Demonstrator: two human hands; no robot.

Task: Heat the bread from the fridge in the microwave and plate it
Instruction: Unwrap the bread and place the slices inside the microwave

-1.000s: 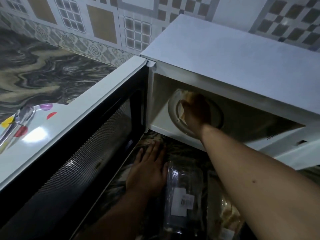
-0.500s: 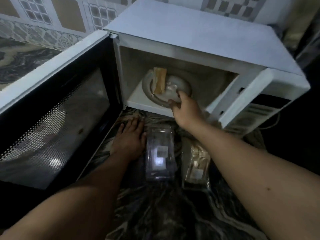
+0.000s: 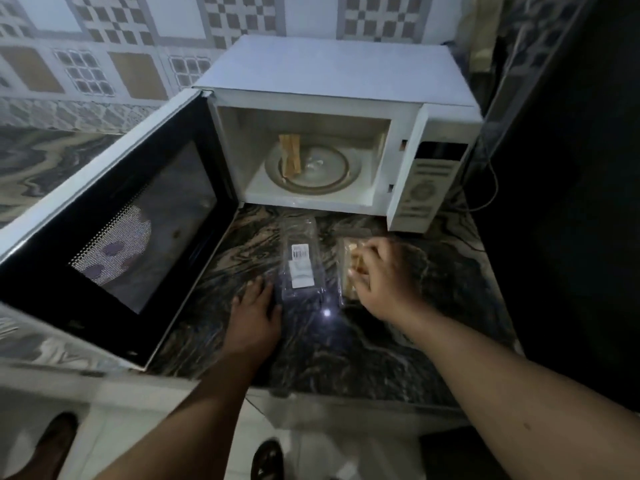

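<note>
The left hand still lies flat on the worktop, fingers straight. The right hand has left the microwave and now curls its fingers over the bread pack. One slice stays on the turntable.

We see our two forearms bare right up to the frame's edge, with no sleeves, rings or wristbands on the left hand or right hand. Low down, dark shoes show on our feet.
</note>
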